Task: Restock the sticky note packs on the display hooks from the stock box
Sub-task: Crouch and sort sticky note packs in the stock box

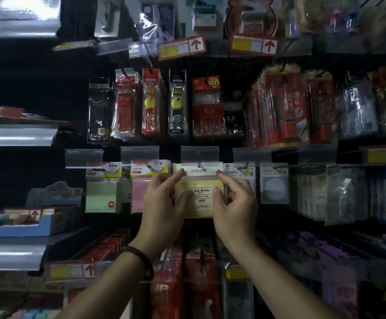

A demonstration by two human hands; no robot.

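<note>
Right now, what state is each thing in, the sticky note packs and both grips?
yellow pack: held up at its hook by both grips; threaded on or not, cannot tell.
left grip: pinches the yellow pack's left edge.
right grip: pinches its right edge.
green pack: hangs on its hook, untouched.
pink pack: hangs on its hook.

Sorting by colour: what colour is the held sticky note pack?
Pale yellow sticky note pack, head view.

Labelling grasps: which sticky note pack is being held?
The yellow pack, pinched between left hand and right hand; green pack and pink pack hang to its left.
</note>
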